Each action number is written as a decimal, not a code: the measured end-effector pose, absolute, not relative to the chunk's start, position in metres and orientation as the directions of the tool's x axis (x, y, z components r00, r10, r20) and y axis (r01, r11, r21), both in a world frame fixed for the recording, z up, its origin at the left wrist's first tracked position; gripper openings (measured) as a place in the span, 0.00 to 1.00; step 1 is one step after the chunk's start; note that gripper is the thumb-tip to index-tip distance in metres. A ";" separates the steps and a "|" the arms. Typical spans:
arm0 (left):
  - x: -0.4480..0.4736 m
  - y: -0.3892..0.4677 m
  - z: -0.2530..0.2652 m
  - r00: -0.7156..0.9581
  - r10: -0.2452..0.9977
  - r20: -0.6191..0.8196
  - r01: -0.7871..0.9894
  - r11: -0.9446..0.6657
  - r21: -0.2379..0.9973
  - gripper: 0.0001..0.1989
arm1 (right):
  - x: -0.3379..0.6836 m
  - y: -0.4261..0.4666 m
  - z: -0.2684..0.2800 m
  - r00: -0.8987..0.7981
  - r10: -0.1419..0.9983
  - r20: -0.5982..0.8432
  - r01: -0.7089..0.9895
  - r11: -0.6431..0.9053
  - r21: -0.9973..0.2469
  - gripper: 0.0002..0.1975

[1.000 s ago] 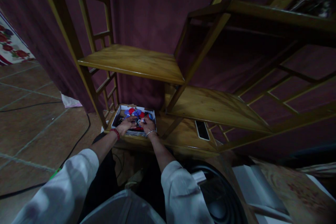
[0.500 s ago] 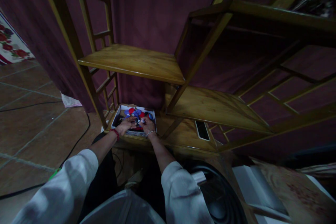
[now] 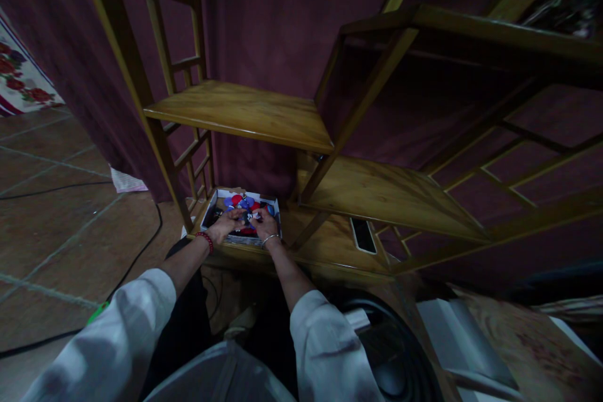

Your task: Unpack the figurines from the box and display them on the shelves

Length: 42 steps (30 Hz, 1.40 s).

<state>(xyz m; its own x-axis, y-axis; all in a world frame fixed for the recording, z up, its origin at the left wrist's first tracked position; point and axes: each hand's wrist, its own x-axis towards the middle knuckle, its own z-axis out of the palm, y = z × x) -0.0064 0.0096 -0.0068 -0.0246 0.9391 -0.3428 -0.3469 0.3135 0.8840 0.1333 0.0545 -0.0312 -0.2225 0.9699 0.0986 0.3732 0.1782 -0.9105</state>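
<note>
A shallow white box (image 3: 205,218) sits on the bottom wooden shelf and holds a jumble of small purple, red, blue and black items (image 3: 242,201). Over its front half, my left hand (image 3: 227,225) and my right hand (image 3: 265,224) meet, with fingers curled inward. Between them is a small dark-and-white object (image 3: 248,218), too small and dim to name; the fingers of both hands close on it. A red bead bracelet (image 3: 206,241) circles my left wrist, and a thin pale bangle (image 3: 270,238) my right.
A phone-like dark slab with a white rim (image 3: 363,235) lies on the bottom shelf at right. Wooden shelf boards (image 3: 245,113) and slanted posts rise above the box. A coiled black hose (image 3: 400,352) lies low right; a black cable (image 3: 146,245) crosses the tiled floor.
Almost nothing differs. The fingers shift very slightly around the small object, and the view moves a touch.
</note>
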 end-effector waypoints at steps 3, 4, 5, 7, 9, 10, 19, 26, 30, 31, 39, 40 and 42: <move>-0.006 0.010 -0.007 -0.031 0.937 -0.347 -0.366 0.313 0.876 0.23 | 0.132 0.055 -0.032 -0.200 0.977 0.076 0.394 0.152 -0.907 0.09; -0.006 0.010 -0.007 -0.035 0.936 -0.350 -0.368 0.314 0.875 0.23 | 0.132 0.055 -0.032 -0.188 0.980 0.072 0.400 0.143 -0.905 0.09; -0.006 0.010 -0.007 -0.038 0.935 -0.352 -0.368 0.315 0.875 0.23 | 0.132 0.056 -0.033 -0.178 0.982 0.069 0.404 0.137 -0.904 0.09; -0.006 0.009 -0.006 -0.042 0.934 -0.355 -0.364 0.316 0.876 0.23 | 0.132 0.057 -0.035 -0.166 0.984 0.068 0.407 0.131 -0.904 0.09; -0.006 0.009 -0.006 -0.046 0.934 -0.354 -0.360 0.315 0.878 0.23 | 0.132 0.057 -0.035 -0.165 0.984 0.067 0.407 0.130 -0.904 0.09; -0.006 0.009 -0.006 -0.046 0.935 -0.352 -0.360 0.314 0.879 0.23 | 0.132 0.057 -0.035 -0.168 0.984 0.064 0.409 0.129 -0.903 0.09; -0.005 0.010 -0.007 -0.047 0.937 -0.347 -0.337 0.312 0.888 0.21 | 0.134 0.057 -0.036 -0.164 0.986 0.036 0.392 0.099 -0.915 0.08; -0.006 0.012 -0.011 -0.042 0.942 -0.334 -0.347 0.300 0.889 0.20 | 0.132 0.056 -0.038 -0.167 0.985 0.048 0.377 0.109 -0.920 0.08; -0.006 0.013 -0.014 -0.046 0.939 -0.340 -0.343 0.304 0.889 0.21 | 0.133 0.055 -0.036 -0.174 0.982 0.066 0.394 0.131 -0.910 0.08; -0.007 0.013 -0.014 -0.047 0.938 -0.343 -0.335 0.308 0.890 0.22 | 0.133 0.055 -0.035 -0.180 0.981 0.070 0.398 0.138 -0.907 0.08; -0.008 0.011 -0.011 -0.030 0.958 -0.284 -0.278 0.265 0.923 0.24 | 0.130 0.053 -0.029 -0.206 0.973 0.108 0.456 0.193 -0.869 0.08; -0.009 0.011 -0.011 -0.030 0.959 -0.281 -0.278 0.262 0.924 0.24 | 0.130 0.053 -0.028 -0.209 0.971 0.116 0.463 0.203 -0.863 0.08; -0.009 0.011 -0.012 -0.034 0.961 -0.274 -0.281 0.254 0.926 0.24 | 0.129 0.053 -0.026 -0.216 0.968 0.129 0.473 0.220 -0.853 0.08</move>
<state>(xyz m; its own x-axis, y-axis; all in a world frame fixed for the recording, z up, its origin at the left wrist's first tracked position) -0.0086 0.0114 -0.0117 -0.0340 0.9611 -0.2741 -0.2808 0.2540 0.9256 0.1294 0.0529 -0.0264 -0.2162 0.9677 0.1293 0.4727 0.2197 -0.8534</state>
